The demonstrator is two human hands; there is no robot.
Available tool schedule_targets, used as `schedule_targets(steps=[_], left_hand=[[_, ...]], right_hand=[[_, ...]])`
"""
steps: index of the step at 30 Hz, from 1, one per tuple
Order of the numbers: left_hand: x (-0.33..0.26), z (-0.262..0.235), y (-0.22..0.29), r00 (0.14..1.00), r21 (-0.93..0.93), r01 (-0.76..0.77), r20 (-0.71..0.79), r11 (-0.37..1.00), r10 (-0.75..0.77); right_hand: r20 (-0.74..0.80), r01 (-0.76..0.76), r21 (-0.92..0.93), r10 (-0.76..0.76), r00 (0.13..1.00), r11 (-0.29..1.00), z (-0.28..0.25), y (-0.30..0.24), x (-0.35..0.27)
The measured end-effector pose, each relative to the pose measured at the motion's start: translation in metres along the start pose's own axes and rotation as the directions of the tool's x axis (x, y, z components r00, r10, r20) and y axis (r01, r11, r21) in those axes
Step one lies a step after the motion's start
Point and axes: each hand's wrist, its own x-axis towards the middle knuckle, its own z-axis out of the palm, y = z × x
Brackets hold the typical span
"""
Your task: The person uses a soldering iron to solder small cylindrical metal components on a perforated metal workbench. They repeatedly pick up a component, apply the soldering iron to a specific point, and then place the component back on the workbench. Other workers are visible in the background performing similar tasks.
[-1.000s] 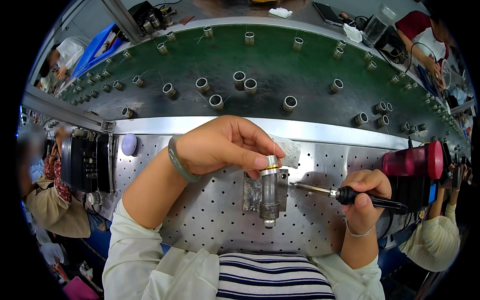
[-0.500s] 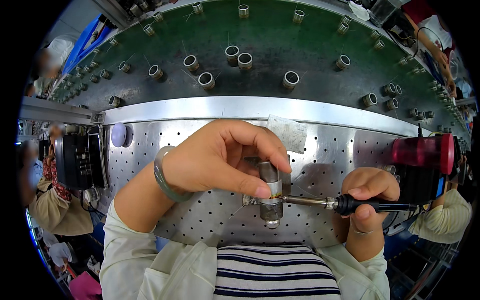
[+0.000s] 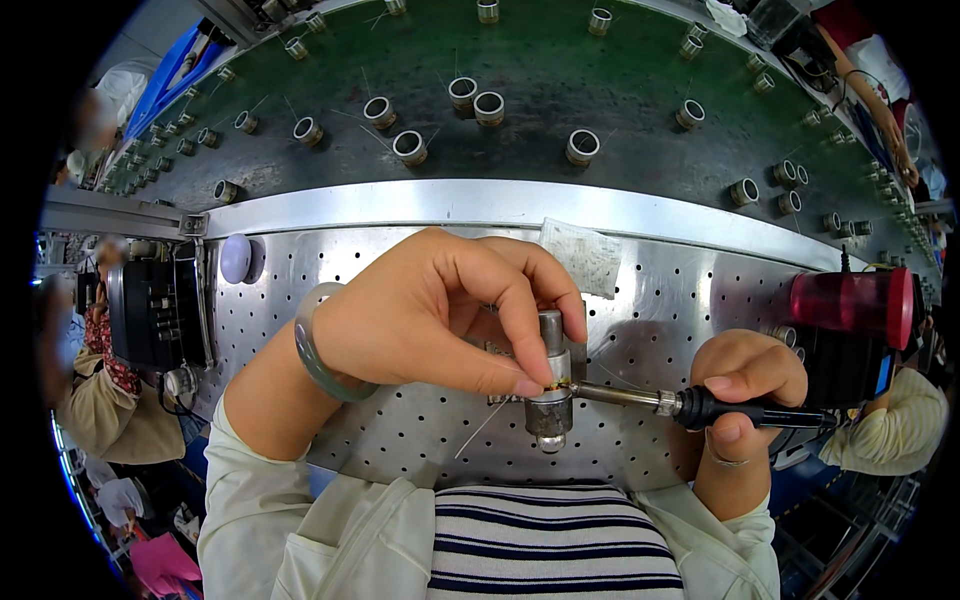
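A small metal ring (image 3: 559, 366) sits around an upright metal post (image 3: 551, 328) on a thicker dark base (image 3: 549, 417) with a rounded shiny end. My left hand (image 3: 430, 315) is closed, its thumb and index fingertips pinched at the ring's left side. From beneath the thumb a thin wire (image 3: 480, 431) runs out to the lower left. In my right hand (image 3: 750, 385) is a soldering iron (image 3: 700, 408) with a black handle. Its tip touches the ring's right side, at a yellowish band. Exactly what lies between the left fingertips is partly hidden.
A perforated metal worktop (image 3: 420, 440) lies under my hands. Beyond its pale rail, a green conveyor belt (image 3: 520, 160) carries several metal rings with wires. At right stands a red cylinder (image 3: 850, 308); at left, a purple knob (image 3: 236, 258) and a black device (image 3: 145, 315). Other people work at both sides.
My left fingertips have shifted slightly right and closed together at the ring, and more of the post shows. The wire now slants out below the thumb. The iron has moved slightly right.
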Motion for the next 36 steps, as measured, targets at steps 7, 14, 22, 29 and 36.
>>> schedule_targets(steps=[7,14,22,29,36], left_hand=[[0.000,-0.001,-0.002,1.000,-0.001,-0.022,0.016,1.000,0.022],[0.000,-0.001,-0.002,0.999,-0.011,-0.023,0.027,1.000,0.023],[0.002,-0.003,0.001,0.997,-0.085,0.031,0.069,0.996,-0.025],[0.003,0.000,0.008,0.986,-0.102,0.165,0.037,0.981,-0.162],[0.005,0.007,0.013,0.980,-0.069,0.198,0.003,0.978,-0.198]], right_hand=[[0.007,-0.015,0.055,0.015,1.000,0.998,-0.001,0.001,0.000],[0.039,0.010,0.026,-0.011,0.999,1.000,-0.002,0.002,0.001],[0.101,0.057,-0.038,-0.053,0.993,0.998,-0.007,0.002,0.005],[0.101,0.054,-0.045,-0.050,0.994,0.998,-0.007,0.003,0.004],[0.139,0.063,-0.062,-0.054,0.989,0.996,-0.008,0.003,0.007]])
